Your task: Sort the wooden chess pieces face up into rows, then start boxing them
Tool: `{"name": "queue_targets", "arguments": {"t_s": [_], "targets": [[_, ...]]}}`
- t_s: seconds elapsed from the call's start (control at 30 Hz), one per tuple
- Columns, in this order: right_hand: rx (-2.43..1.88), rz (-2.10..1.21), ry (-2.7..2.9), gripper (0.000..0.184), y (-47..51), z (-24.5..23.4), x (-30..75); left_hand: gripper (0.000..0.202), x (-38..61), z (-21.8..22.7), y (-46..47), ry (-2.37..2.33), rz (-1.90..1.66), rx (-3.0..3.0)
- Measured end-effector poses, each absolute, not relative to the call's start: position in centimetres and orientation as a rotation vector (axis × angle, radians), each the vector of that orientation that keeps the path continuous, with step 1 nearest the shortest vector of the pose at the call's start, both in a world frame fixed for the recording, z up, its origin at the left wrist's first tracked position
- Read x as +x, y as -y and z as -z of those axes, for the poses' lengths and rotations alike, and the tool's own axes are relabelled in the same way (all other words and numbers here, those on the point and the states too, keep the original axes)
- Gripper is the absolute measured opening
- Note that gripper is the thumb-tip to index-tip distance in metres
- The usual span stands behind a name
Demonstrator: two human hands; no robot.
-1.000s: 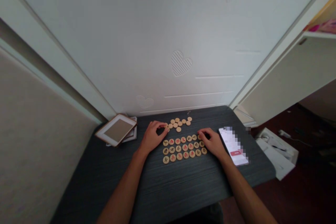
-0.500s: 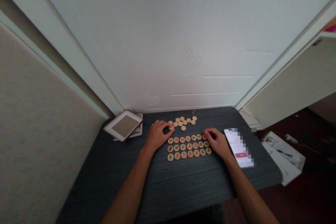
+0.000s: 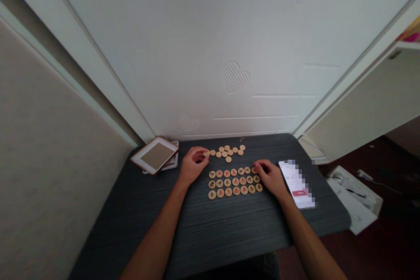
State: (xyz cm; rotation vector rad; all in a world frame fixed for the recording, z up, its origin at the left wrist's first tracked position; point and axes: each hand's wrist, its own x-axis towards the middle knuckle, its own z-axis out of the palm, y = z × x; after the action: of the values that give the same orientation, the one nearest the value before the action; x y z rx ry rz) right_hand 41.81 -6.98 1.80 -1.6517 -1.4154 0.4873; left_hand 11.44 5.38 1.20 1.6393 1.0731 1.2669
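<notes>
My left hand (image 3: 193, 165) pinches a round wooden xiangqi piece (image 3: 206, 153) between thumb and fingertips, left of a loose cluster of blank-looking pieces (image 3: 225, 154). Below the cluster, pieces with red and black characters (image 3: 235, 181) lie in three straight rows. At the right end of the top row, my right hand (image 3: 267, 172) has its thumb and fingers closed on a xiangqi piece (image 3: 254, 169) with a red mark, partly covered by the fingertips. That piece appears to rest on the table.
Picture frames (image 3: 155, 155) lie stacked at the back left of the dark table (image 3: 203, 232). A lit phone (image 3: 295, 183) lies right of my right hand. A white wall panel (image 3: 183, 74) stands behind, and an open white box (image 3: 357, 197) sits beyond the right edge.
My left hand has moved slightly left and up, taking a piece away from the cluster's left side. My right hand stays at the end of the top row.
</notes>
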Motion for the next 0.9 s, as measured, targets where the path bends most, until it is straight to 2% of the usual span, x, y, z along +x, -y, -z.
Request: {"name": "queue_targets", "arguments": {"t_s": [0.13,0.27,0.9], "targets": [[-1.656,-0.491,1.405,0.035,7.1,-1.8,41.7,0.042,11.2,-0.9,-5.7,-0.999,-1.194,1.237],[-1.657,-0.491,1.406,0.038,7.2,-1.9,41.7,0.05,11.0,-0.7,-5.9,-0.99,-1.173,1.115],[-1.663,-0.504,1.42,0.037,7.0,-1.5,41.9,0.049,12.1,-2.2,-4.8,-0.984,-1.065,1.141]]}}
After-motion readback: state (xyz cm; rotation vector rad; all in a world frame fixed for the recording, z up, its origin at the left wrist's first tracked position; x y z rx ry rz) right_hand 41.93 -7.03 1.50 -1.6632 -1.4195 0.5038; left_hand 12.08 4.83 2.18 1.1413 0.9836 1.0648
